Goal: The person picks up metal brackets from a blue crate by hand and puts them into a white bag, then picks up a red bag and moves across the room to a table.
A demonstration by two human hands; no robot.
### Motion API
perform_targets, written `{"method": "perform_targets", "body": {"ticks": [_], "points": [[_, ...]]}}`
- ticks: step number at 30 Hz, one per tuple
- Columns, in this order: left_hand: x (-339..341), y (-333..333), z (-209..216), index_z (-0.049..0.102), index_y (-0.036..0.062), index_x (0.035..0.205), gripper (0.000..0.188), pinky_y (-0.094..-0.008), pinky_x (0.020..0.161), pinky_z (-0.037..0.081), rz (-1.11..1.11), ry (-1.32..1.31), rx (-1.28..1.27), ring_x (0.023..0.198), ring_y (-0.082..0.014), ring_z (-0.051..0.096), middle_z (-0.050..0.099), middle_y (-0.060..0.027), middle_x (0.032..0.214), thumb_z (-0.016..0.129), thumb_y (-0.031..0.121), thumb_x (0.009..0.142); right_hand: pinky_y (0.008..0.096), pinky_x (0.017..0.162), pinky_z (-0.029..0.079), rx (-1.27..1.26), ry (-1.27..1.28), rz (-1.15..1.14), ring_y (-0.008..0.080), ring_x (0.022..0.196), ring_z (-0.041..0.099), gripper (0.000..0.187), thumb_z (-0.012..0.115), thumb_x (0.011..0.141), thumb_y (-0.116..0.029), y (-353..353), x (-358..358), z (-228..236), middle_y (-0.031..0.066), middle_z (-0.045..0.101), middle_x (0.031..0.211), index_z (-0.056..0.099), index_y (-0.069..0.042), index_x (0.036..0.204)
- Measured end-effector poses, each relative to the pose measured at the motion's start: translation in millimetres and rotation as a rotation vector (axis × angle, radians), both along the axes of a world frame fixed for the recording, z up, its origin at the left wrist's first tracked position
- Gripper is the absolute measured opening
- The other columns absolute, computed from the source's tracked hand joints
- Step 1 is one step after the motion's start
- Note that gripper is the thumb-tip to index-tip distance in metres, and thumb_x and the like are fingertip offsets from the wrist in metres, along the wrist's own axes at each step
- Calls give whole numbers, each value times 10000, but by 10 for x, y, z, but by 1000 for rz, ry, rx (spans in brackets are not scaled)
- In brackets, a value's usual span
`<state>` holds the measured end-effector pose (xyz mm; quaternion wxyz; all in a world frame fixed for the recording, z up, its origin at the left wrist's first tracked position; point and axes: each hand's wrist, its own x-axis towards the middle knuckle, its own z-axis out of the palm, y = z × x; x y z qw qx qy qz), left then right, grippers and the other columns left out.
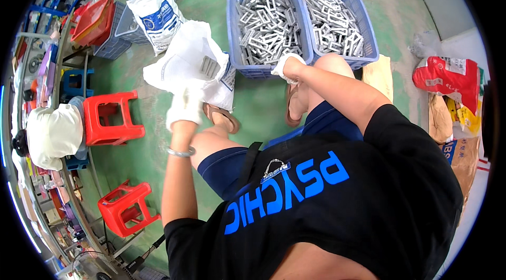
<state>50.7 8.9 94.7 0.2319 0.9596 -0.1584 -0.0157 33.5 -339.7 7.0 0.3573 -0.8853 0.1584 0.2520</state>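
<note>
Nearest the lens, a black shirt (pixel 337 211) with blue lettering fills the lower right of the head view, with dark blue shorts (pixel 232 166) just above it. Both forearms rise from it toward mid-frame. At centre left, the left hand (pixel 184 107), in a white glove, has its fingers closed on the lower edge of a white plastic bag (pixel 187 58), which lies on the green floor (pixel 253 106) and shows a few grey metal pieces through its opening. Just right of centre, the right hand (pixel 286 65), also gloved in white, rests at the near rim of the left blue basket (pixel 234 21); whether its fingers pinch anything cannot be told. That basket and a second blue basket (pixel 369 32) beside it at top centre are heaped with grey metal parts (pixel 269 24). Two red stools (pixel 110 116) stand at the left.
</note>
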Motion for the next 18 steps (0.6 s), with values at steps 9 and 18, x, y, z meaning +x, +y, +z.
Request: {"method": "perform_targets", "body": {"ticks": [9,18], "points": [[-357,-1199,-415,465,62,1232,529,-445,831,450,-544,758,336,981,-406,577,611,-248,1049,482,450,873,418,620,500,-503,21,718,331,680,643,255,633,557,-4,-418,594,-633,206,660,807,703,-1,801],[143,-1524,-905,437,94,1327,626,-386,891,449,-255,954,248,1065,-362,565,579,-220,1166,504,498,853,439,959,442,-491,259,407,362,1212,469,894,770,675,-245,-177,1577,-748,214,271,1454,271,-131,1408]]}}
